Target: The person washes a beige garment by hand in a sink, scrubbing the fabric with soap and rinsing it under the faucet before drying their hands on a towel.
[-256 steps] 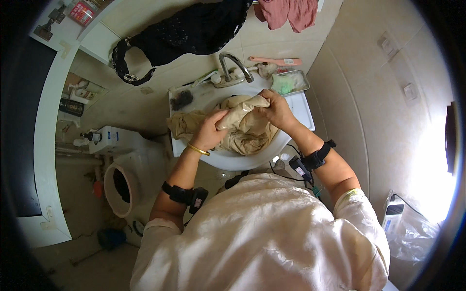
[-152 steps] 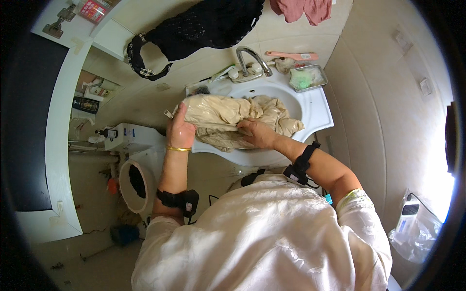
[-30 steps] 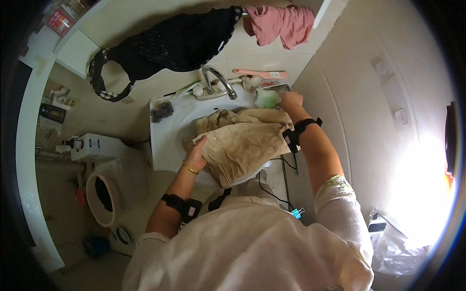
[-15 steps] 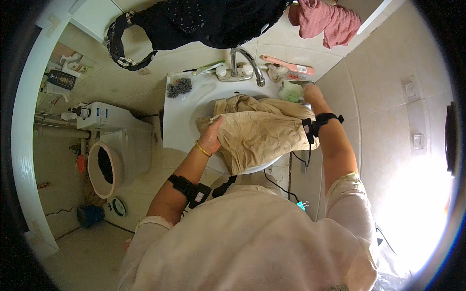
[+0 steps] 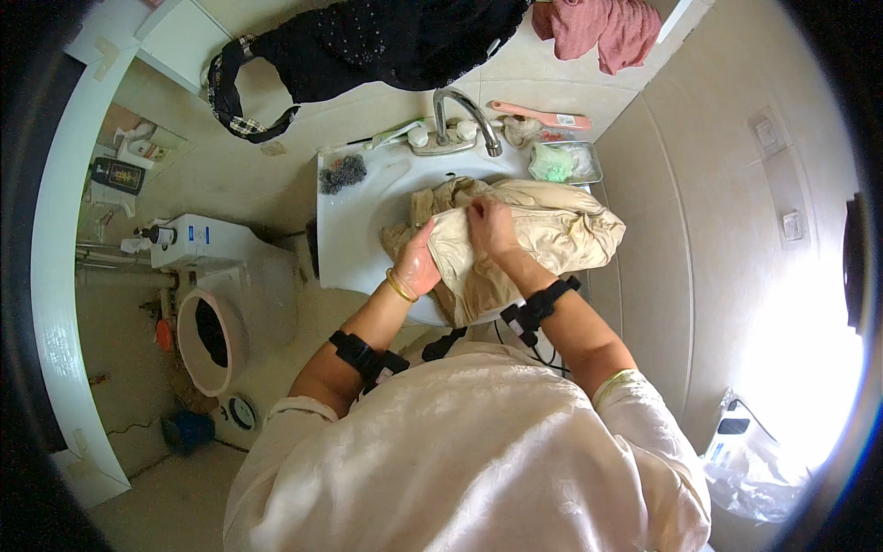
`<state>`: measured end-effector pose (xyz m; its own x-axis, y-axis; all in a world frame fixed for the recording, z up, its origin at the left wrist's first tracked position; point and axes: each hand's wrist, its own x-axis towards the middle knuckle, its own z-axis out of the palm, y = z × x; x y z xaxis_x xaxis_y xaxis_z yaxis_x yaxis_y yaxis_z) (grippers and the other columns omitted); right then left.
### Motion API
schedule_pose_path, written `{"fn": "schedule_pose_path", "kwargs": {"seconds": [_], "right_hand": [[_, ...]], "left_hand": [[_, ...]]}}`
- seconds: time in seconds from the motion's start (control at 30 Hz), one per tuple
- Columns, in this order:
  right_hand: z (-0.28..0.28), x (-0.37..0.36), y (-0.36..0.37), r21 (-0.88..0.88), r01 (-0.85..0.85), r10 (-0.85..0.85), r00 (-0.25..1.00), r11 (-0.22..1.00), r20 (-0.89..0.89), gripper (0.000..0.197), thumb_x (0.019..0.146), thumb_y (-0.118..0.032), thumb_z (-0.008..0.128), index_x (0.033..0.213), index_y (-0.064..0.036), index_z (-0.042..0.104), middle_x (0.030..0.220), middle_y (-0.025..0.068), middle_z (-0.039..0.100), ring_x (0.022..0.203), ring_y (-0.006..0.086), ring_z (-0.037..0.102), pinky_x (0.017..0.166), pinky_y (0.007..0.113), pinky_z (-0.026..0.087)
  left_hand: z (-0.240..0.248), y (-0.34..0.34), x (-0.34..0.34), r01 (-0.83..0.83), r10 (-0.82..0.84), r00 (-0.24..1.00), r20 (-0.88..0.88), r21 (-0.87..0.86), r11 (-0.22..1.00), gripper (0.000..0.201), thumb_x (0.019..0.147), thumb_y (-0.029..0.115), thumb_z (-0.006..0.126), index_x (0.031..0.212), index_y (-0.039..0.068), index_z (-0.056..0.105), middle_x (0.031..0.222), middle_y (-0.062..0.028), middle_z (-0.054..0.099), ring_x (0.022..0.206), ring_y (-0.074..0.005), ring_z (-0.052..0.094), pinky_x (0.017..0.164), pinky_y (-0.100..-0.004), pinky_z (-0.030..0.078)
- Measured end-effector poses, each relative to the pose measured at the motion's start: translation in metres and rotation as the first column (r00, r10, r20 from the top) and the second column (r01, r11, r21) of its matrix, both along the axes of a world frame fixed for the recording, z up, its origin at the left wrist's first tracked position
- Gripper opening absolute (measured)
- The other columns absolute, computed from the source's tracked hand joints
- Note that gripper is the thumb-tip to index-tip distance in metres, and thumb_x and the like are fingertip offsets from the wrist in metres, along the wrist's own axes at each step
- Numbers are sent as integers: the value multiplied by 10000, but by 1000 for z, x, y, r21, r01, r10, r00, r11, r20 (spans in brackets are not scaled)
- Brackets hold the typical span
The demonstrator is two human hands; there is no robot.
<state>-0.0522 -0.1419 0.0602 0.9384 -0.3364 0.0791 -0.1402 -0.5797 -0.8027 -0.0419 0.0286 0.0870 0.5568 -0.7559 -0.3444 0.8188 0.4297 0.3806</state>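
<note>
A crumpled beige garment [image 5: 561, 216], wet in places, lies over the white washbasin [image 5: 345, 235] and hangs past its front rim. Its left part is held by my left hand [image 5: 419, 264], thumb on top and the other fingers partly hidden by the cloth. My right hand [image 5: 494, 227] rests on the garment just right of the left one, fingers curled down against the fabric. Whatever may be inside those fingers is hidden. Behind the garment on the right sits a small rectangular tray [image 5: 596, 171] with a pale green, soft-looking piece [image 5: 552, 163] in it.
A curved faucet [image 5: 467, 103] rises at the back of the basin. A dark scouring pad [image 5: 343, 173] lies on the left corner, a pink-handled brush [image 5: 543, 115] at the back right. Black clothing [image 5: 368, 51] and a pink cloth [image 5: 602, 32] hang above. A toilet [image 5: 225, 244] stands left.
My right hand has come from the tray at the back right to the middle of the garment. The tray is now uncovered. My left hand keeps its hold on the cloth.
</note>
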Motion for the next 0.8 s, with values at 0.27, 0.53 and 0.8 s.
{"fn": "schedule_pose_path", "kwargs": {"seconds": [0.27, 0.53, 0.8], "right_hand": [[-2, -36, -41, -609, 132, -112, 991, 782, 72, 280, 739, -239, 590, 998, -137, 628, 1051, 93, 550, 971, 298, 481, 836, 414, 366], [20, -57, -91, 17, 26, -26, 999, 1000, -31, 155, 791, -146, 570, 924, -85, 622, 856, 117, 610, 804, 273, 569, 725, 359, 441], [33, -58, 57, 272, -44, -49, 944, 961, 326, 188, 793, -89, 515, 951, 7, 551, 979, 202, 581, 924, 321, 564, 812, 367, 439]], "left_hand": [[14, 6, -2, 28, -28, 1000, 11, -15, 1000, 499, 912, 348, 385, 1255, -16, 395, 1270, -130, 456, 1165, -251, 435, 1006, -380, 305], [20, 17, 4, 38, -36, 998, 57, -23, 999, 483, 903, 344, 402, 1253, 11, 414, 1279, -108, 450, 1177, -241, 417, 1010, -373, 290], [-14, -23, 8, 103, -108, 994, -12, -227, 969, 409, 893, 416, 403, 1054, 65, 540, 1024, -57, 585, 940, -200, 555, 838, -336, 442]]}}
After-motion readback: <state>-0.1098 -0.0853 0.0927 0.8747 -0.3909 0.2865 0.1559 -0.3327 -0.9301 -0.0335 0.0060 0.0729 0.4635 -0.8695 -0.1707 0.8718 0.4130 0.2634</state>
